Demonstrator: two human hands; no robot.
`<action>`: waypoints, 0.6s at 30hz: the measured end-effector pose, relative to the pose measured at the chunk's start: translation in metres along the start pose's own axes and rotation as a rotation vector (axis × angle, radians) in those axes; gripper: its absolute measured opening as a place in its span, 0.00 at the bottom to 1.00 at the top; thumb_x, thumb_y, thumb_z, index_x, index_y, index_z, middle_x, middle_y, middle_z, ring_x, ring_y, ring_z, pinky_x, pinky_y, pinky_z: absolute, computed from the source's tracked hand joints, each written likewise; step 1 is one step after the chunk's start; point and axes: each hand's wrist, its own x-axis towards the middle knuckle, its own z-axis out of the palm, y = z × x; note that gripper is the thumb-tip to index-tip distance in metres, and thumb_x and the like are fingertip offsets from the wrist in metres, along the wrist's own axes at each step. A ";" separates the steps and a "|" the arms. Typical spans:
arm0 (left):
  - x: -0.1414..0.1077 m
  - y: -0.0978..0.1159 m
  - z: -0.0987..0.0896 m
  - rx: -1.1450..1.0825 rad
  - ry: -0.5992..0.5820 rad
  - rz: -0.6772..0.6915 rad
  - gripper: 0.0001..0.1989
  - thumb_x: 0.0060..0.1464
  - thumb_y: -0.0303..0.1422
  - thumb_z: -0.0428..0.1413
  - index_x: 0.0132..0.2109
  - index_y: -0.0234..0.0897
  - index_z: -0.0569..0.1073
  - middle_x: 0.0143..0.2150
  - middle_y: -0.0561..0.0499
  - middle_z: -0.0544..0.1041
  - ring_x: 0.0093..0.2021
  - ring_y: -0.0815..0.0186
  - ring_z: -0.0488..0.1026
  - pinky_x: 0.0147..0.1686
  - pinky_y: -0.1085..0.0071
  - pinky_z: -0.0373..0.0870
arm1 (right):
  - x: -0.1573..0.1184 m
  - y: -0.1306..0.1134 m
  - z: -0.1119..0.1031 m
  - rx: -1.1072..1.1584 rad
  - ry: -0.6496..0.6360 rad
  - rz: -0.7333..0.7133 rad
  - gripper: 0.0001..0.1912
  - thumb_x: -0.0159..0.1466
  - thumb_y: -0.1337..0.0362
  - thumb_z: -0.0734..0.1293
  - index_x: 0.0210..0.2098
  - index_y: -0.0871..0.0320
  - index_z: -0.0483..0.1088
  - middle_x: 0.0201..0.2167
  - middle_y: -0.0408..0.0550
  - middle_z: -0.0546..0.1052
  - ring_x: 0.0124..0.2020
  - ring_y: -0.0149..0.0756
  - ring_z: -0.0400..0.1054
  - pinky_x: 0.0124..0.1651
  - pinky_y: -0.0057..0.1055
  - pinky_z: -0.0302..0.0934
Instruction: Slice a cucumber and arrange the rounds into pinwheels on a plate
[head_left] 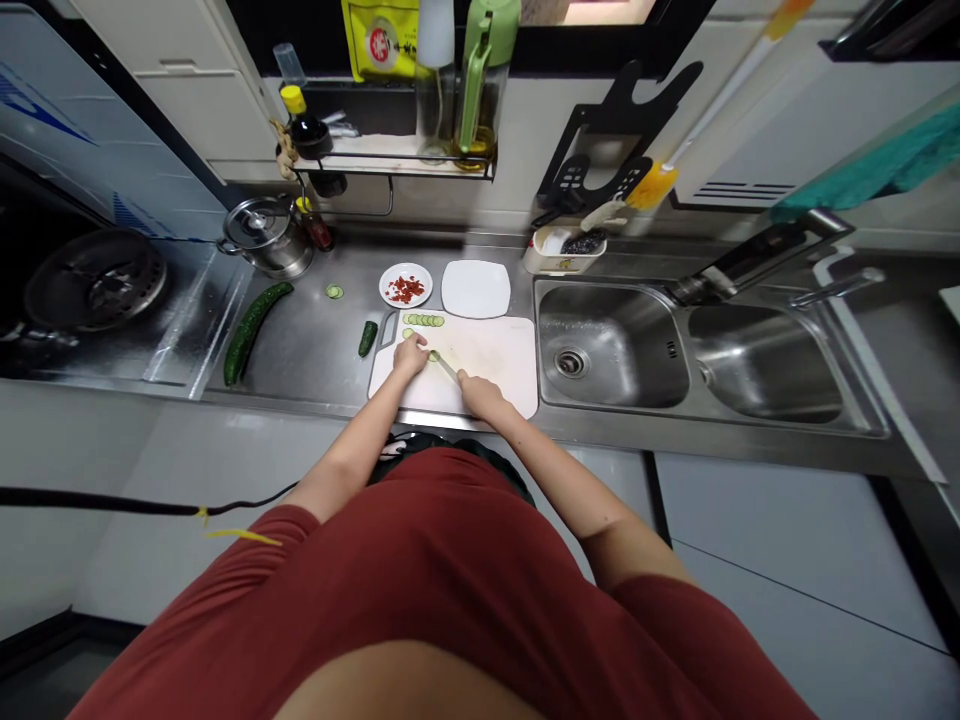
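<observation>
The right hand (482, 397) clamps 1 knife (448, 370) over 1 board (491, 370).
The knife slants up-left to 1 cucumber piece (433, 355) over the board's left half, just right of the nearer left hand (411, 354), whose finger gap cannot be told. Beyond lie 1 row of slices (424, 321), too small to count, and 2 plates (475, 289).

A kitchen, shown by the double sink (615, 390), lidded pot (279, 262) and frying pan (52, 290).

Yellow packet (384, 20), round red emblem (381, 44), black characters (409, 45) illegible
</observation>
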 end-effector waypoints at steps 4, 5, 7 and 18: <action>0.000 0.000 0.000 -0.010 -0.008 -0.002 0.10 0.50 0.33 0.59 0.42 0.43 0.72 0.36 0.52 0.77 0.40 0.64 0.73 0.40 0.71 0.64 | 0.001 0.002 -0.001 -0.001 0.000 -0.002 0.18 0.65 0.73 0.53 0.54 0.60 0.59 0.45 0.61 0.75 0.46 0.46 0.71 0.41 0.36 0.64; 0.000 0.000 0.000 -0.013 -0.008 -0.005 0.10 0.50 0.32 0.59 0.42 0.44 0.72 0.36 0.53 0.77 0.40 0.64 0.73 0.40 0.71 0.64 | 0.001 0.002 0.000 -0.001 0.000 0.001 0.18 0.65 0.73 0.53 0.54 0.60 0.59 0.45 0.61 0.75 0.46 0.46 0.71 0.41 0.35 0.64; -0.001 0.001 0.000 -0.014 -0.008 -0.013 0.10 0.50 0.33 0.59 0.42 0.44 0.72 0.36 0.52 0.77 0.40 0.64 0.73 0.41 0.71 0.65 | 0.001 0.001 0.001 -0.001 0.002 0.007 0.18 0.66 0.73 0.54 0.54 0.60 0.58 0.45 0.60 0.75 0.46 0.45 0.72 0.42 0.35 0.64; -0.003 0.001 0.000 -0.044 0.007 -0.017 0.10 0.49 0.31 0.59 0.41 0.43 0.72 0.36 0.52 0.77 0.40 0.63 0.73 0.41 0.71 0.65 | -0.001 -0.003 0.009 -0.017 0.015 0.013 0.18 0.65 0.74 0.53 0.54 0.60 0.57 0.44 0.60 0.75 0.45 0.44 0.72 0.41 0.35 0.64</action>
